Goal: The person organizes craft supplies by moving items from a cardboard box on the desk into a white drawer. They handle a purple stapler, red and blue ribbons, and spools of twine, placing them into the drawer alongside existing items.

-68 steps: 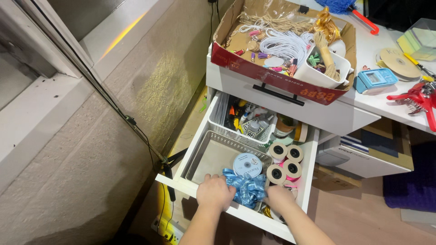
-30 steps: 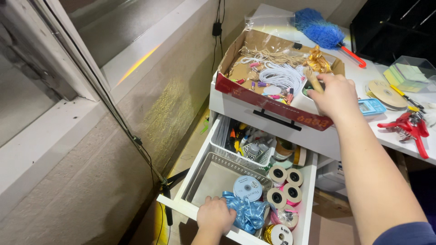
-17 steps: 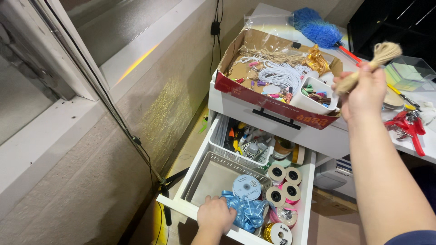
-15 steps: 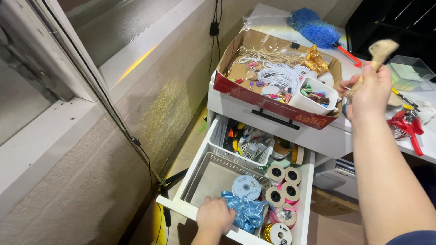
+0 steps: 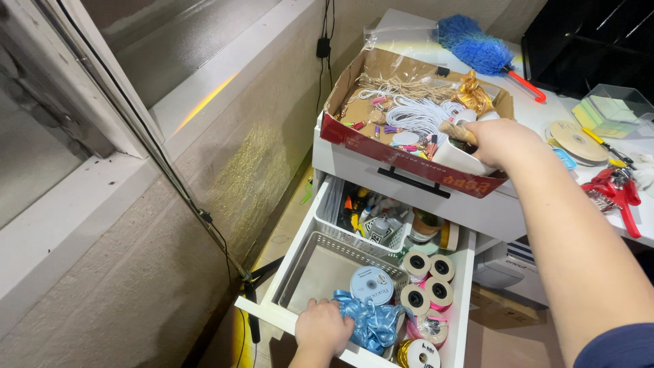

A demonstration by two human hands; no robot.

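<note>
Head view, looking down on an open drawer (image 5: 463,286) and the white bench (image 5: 545,116) above it.

Our right hand (image 5: 501,140), right of centre, reaches up over the cardboard box (image 5: 409,160) on the bench top. It is curled around the stub of a twine bundle (image 5: 458,131) and rests on the rim of a white cup (image 5: 460,158) standing in the box's near right corner. Only a short tan end of the bundle shows past the fingers; its long axis seems to run left to right across the frame, with the free end pointing left, into the box. How tight the grip is we cannot tell, as the knuckles hide it.

Our left hand (image 5: 323,330), at bottom centre, is closed over the drawer's front edge, fingers folded inward. Just to its right, touching or nearly so, lies a blue ribbon bow (image 5: 371,320). Behind the bow is a flat ribbon spool (image 5: 371,285) in a wire basket (image 5: 320,266); to the right, a cluster of tape rolls (image 5: 426,279).

Key relation: the bundle is in the right hand, upper right of centre. The left hand is well apart from it, low in the frame, on the drawer.

Elsewhere, a blue duster (image 5: 477,48) lies at the upper right, and red pliers (image 5: 616,194) at the right edge.
</note>
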